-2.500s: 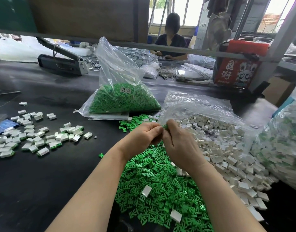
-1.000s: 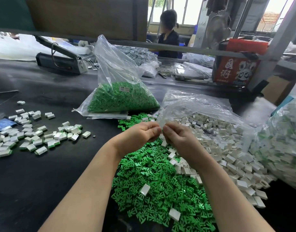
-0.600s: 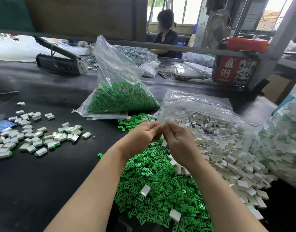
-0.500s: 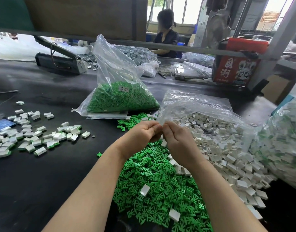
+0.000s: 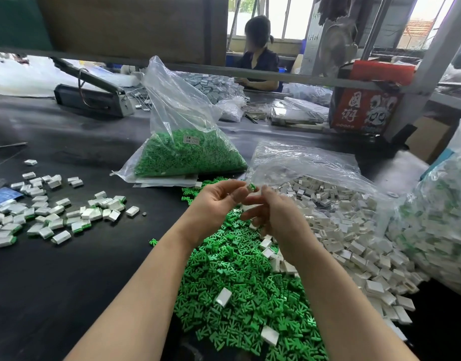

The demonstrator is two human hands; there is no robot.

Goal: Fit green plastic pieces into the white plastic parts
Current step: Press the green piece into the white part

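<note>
Watching from the head view, the only one there is, I see both hands raised above the heaps. The left hand (image 5: pixel 219 201) pinches a small assembled piece (image 5: pixel 251 188) at its fingertips, white with green showing at the top. The right hand (image 5: pixel 273 217) sits just beside it, fingers loosely curled toward the piece; whether it holds anything of its own I cannot tell.

Below the hands lies the pile of green plastic pieces (image 5: pixel 240 282) on the dark surface (image 5: pixel 68 269), with the white plastic parts (image 5: pixel 354 230) spilling from an opened clear bag to the right. A group of finished pieces (image 5: pixel 55 212) lies well apart on the left, and a sealed bag of green pieces (image 5: pixel 187 155) stands behind.

These bits look very light and stiff, hard moulded plastic, smooth enough to slip. I judge the white shell is best held by its flat sides and the green insert by its outer end. A pushed fit probably wants straight alignment, or the thin green prongs may bend.
</note>
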